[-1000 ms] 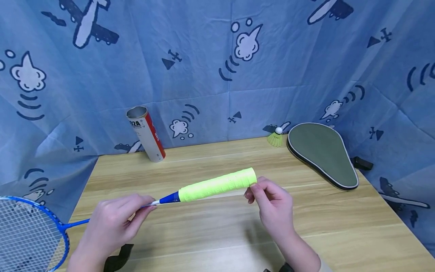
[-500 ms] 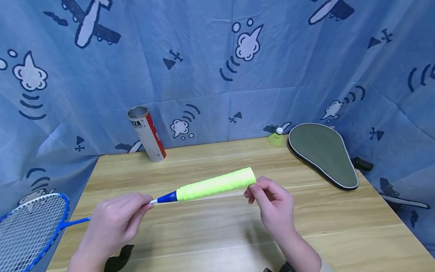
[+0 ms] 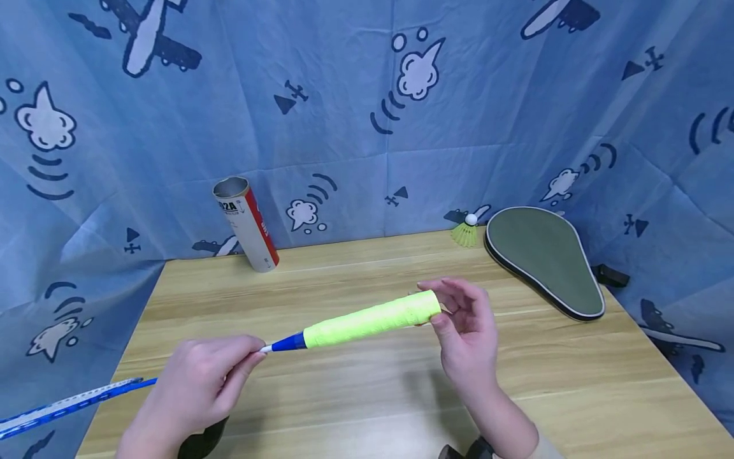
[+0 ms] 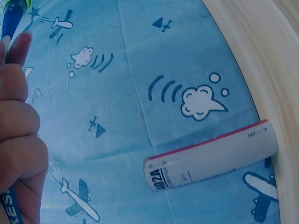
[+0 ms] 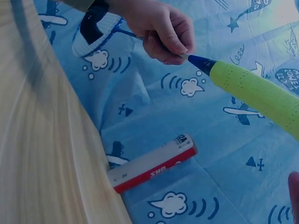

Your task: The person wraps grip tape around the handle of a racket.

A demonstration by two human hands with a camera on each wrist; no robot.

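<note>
A blue badminton racket with a bright yellow-green grip is held up level over the wooden table. My left hand pinches its thin shaft, thumb and index finger just behind the blue cone. At the butt end of the grip is my right hand, its fingers spread loosely behind the handle and its thumb beside the lower edge; whether the thumb touches cannot be told. In the right wrist view a fingertip shows apart from the grip. The racket head is seen edge-on at the left.
A shuttlecock tube stands at the back left of the table. At the back right are a yellow shuttlecock and a green paddle case. A blue printed curtain hangs behind.
The racket has turned about its shaft, so its head went from showing its strings to edge-on. My right fingers have spread from a pinch at the handle end. The left hand keeps its hold.
</note>
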